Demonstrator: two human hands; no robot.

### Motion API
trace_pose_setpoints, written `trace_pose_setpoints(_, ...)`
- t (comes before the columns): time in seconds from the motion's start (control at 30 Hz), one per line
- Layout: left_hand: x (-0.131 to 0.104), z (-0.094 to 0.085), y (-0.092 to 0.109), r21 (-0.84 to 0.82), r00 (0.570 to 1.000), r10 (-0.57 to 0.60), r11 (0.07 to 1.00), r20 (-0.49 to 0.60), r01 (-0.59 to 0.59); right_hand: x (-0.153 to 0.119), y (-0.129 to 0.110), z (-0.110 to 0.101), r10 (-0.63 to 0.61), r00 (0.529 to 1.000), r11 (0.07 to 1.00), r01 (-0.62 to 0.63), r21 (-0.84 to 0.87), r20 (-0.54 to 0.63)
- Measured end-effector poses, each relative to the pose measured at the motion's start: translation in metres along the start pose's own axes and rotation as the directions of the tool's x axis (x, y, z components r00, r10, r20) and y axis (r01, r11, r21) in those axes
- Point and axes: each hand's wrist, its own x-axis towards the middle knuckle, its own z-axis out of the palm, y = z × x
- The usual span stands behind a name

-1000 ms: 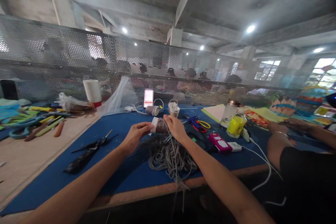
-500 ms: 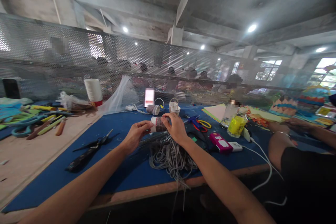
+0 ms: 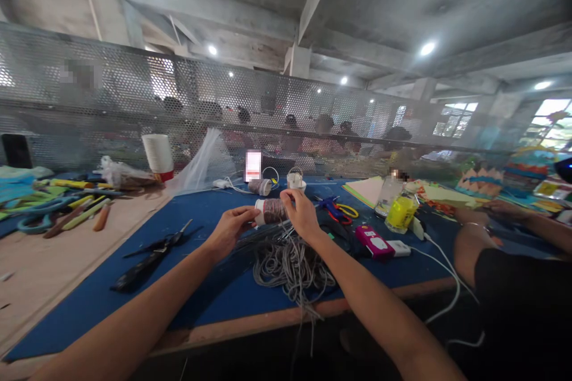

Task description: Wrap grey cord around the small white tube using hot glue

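Note:
A white paper cup (image 3: 271, 212), partly wrapped in grey-brown cord, lies on its side between my hands above the blue mat (image 3: 196, 268). My left hand (image 3: 231, 227) grips its white end with thumb and fingers. At the other end, my right hand (image 3: 301, 214) has its fingers closed round the cup. A loose pile of grey cord (image 3: 290, 268) lies below my right hand, with strands hanging over the table's front edge. Behind the held cup rest a cord-wrapped cup (image 3: 263, 187) and a small white cup (image 3: 295, 181).
Black-handled scissors (image 3: 152, 259) lie left. A glue gun (image 3: 330, 207), a magenta box (image 3: 374, 241) and a yellow bottle (image 3: 401, 213) stand right. Stacked cups (image 3: 158, 155) are at the back left. A neighbouring person's arm (image 3: 469, 244) is at the right.
The fingers of my right hand have shifted slightly on the cup, and more of its wrapped cord shows. My left hand keeps nearly the same place.

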Motion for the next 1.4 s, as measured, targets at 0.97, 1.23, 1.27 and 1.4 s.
trace_pose_setpoints(0.97,0.005,-0.004,-0.006,0.030,1.000,0.005,1.000,-0.009,-0.004,-0.010,0.124,-0.054,0.512,0.846,0.625,-0.247,-0.740,0.149)
trace_pose_setpoints(1.23,0.005,-0.006,-0.006,0.009,1.000,0.006,1.000,-0.014,-0.006,0.000,0.125,-0.058,0.486,0.874,0.665,-0.394,-0.635,-0.033)
trace_pose_setpoints(1.27,0.005,-0.006,-0.006,0.004,1.000,0.002,1.000,-0.013,-0.002,0.003,0.124,-0.060,0.477,0.877,0.677,-0.413,-0.609,-0.065)
trace_pose_setpoints(1.4,0.005,-0.006,-0.006,-0.020,1.000,-0.011,1.000,-0.018,0.010,0.012,0.118,-0.064,0.441,0.888,0.743,-0.443,-0.503,-0.130)
